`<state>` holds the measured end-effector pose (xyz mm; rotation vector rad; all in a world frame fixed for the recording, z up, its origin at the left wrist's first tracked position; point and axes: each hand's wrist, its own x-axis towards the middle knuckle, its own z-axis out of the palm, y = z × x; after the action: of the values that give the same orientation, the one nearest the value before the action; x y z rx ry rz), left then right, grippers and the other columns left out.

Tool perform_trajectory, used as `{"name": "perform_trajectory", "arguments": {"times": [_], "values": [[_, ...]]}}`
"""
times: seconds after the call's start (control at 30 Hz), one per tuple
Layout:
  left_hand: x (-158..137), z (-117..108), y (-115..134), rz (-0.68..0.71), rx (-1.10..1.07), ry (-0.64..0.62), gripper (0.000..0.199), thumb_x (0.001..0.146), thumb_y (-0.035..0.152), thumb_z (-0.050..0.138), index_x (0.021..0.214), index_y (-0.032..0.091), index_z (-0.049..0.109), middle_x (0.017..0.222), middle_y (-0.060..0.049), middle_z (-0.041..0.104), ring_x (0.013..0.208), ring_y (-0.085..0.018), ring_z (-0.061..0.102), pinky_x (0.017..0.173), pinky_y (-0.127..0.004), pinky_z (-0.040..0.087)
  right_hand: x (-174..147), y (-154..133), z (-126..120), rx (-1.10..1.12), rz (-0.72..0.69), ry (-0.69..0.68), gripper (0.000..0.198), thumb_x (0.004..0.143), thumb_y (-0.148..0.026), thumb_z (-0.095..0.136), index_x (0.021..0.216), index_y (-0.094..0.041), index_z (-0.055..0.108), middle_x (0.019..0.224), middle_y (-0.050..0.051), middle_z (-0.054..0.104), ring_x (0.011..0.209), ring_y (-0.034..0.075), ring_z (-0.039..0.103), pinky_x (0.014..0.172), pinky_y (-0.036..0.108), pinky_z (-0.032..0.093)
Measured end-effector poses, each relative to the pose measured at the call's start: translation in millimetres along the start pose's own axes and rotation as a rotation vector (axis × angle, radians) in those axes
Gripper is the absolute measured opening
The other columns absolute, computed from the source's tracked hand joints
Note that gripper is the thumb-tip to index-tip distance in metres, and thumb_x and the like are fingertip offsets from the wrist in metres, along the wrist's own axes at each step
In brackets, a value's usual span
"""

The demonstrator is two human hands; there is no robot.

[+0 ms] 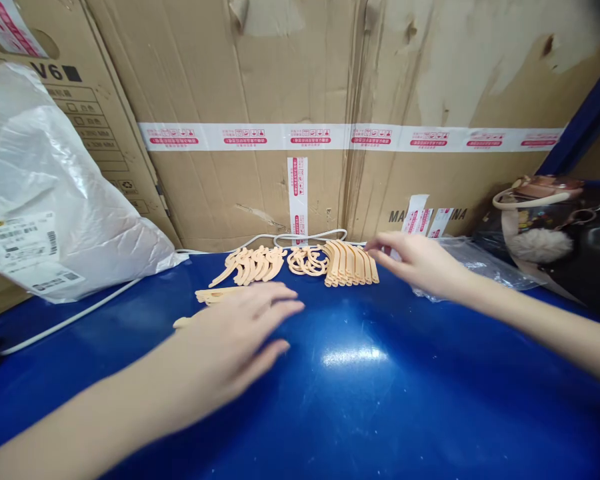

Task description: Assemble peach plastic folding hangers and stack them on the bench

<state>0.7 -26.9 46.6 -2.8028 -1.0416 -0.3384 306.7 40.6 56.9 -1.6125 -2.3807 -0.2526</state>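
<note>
My left hand (253,327) hovers low over the blue table, palm down with its fingers stretched and apart, holding nothing that shows. It partly covers some flat pale wooden pieces (215,295) and the tip of another wooden piece (183,323). My right hand (420,261) has its fingertips at the right end of a neat row of curved wooden strips (350,263); its fingers are bent but apart. Left of that row lie ring-like wooden pieces (307,261), and further left a cluster of curved, rib-like wooden pieces (255,265).
Large cardboard boxes (260,80) stand behind the blue table (380,413). At left leans a white padded parcel (55,180), with a white cable (80,317) beneath it. Clear plastic bags (490,263) and a dark bag with a pompom (540,245) are at right.
</note>
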Motion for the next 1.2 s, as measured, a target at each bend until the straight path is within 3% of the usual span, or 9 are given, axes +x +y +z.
{"name": "perform_trajectory", "arguments": {"times": [0.13,0.3,0.47,0.7,0.87,0.97,1.03,1.1,1.2], "values": [[12,25,30,0.156,0.015,-0.025,0.038,0.094,0.032,0.042,0.129,0.018,0.05,0.133,-0.011,0.053,0.124,-0.029,0.047,0.104,-0.047,0.037,32,28,9,-0.117,0.185,-0.135,0.029,0.089,-0.037,0.043,0.101,-0.017,0.06,0.086,0.01,0.069,0.079,0.026,0.065,0.064,0.032,0.042],[15,37,28,0.16,-0.005,-0.002,0.035,0.096,0.031,0.038,0.125,0.016,0.052,0.124,-0.011,0.059,0.112,-0.027,0.056,0.102,-0.047,0.039,52,36,34,-0.157,0.273,-0.269,0.038,0.089,-0.046,0.045,0.102,-0.014,0.06,0.086,0.012,0.068,0.081,0.026,0.065,0.064,0.033,0.044],[14,35,27,0.164,-0.026,0.011,0.035,0.096,0.029,0.038,0.126,0.017,0.051,0.125,-0.01,0.059,0.113,-0.026,0.055,0.102,-0.046,0.038,57,36,35,-0.185,0.316,-0.341,0.035,0.091,-0.046,0.05,0.106,-0.015,0.058,0.093,0.005,0.064,0.08,0.017,0.062,0.073,0.035,0.05],[14,35,28,0.114,-0.049,-0.032,0.035,0.097,0.029,0.037,0.129,0.019,0.049,0.129,-0.007,0.056,0.117,-0.024,0.052,0.104,-0.046,0.037,58,24,30,-0.233,0.369,-0.324,0.037,0.089,-0.044,0.054,0.109,-0.014,0.057,0.1,0.007,0.063,0.086,0.018,0.061,0.076,0.037,0.049],[11,37,28,0.11,-0.049,-0.03,0.035,0.098,0.029,0.036,0.129,0.02,0.048,0.129,-0.005,0.056,0.117,-0.022,0.052,0.106,-0.044,0.035,59,21,16,-0.209,0.371,-0.174,0.043,0.079,-0.043,0.057,0.107,-0.01,0.054,0.096,0.017,0.067,0.088,0.029,0.064,0.063,0.032,0.042],[8,37,29,0.087,-0.023,0.046,0.036,0.096,0.028,0.04,0.131,0.019,0.045,0.134,-0.007,0.052,0.122,-0.024,0.047,0.106,-0.045,0.034,47,13,-2,-0.177,0.3,-0.062,0.041,0.081,-0.041,0.052,0.11,-0.013,0.048,0.091,0.012,0.068,0.083,0.027,0.064,0.061,0.031,0.039],[7,35,30,0.028,-0.029,0.137,0.04,0.095,0.028,0.042,0.134,0.018,0.039,0.141,-0.008,0.044,0.128,-0.025,0.04,0.106,-0.043,0.033,28,-2,-11,-0.12,0.182,-0.027,0.036,0.078,-0.038,0.055,0.107,-0.018,0.046,0.087,0.005,0.067,0.08,0.022,0.062,0.062,0.028,0.039],[7,32,31,-0.049,-0.073,0.217,0.043,0.095,0.029,0.043,0.136,0.02,0.036,0.144,-0.008,0.039,0.13,-0.024,0.037,0.105,-0.041,0.033,2,-23,-14,0.053,-0.068,-0.034,0.031,0.073,-0.031,0.058,0.098,-0.02,0.044,0.08,0.001,0.065,0.069,0.018,0.059,0.059,0.026,0.038],[9,29,32,-0.132,-0.199,0.253,0.043,0.092,0.037,0.049,0.131,0.022,0.039,0.129,-0.007,0.051,0.118,-0.023,0.047,0.098,-0.039,0.037,-37,-57,-8,0.189,-0.331,-0.1,0.022,0.068,-0.02,0.056,0.087,-0.021,0.045,0.08,0.001,0.06,0.065,0.014,0.053,0.057,0.024,0.036]]}}
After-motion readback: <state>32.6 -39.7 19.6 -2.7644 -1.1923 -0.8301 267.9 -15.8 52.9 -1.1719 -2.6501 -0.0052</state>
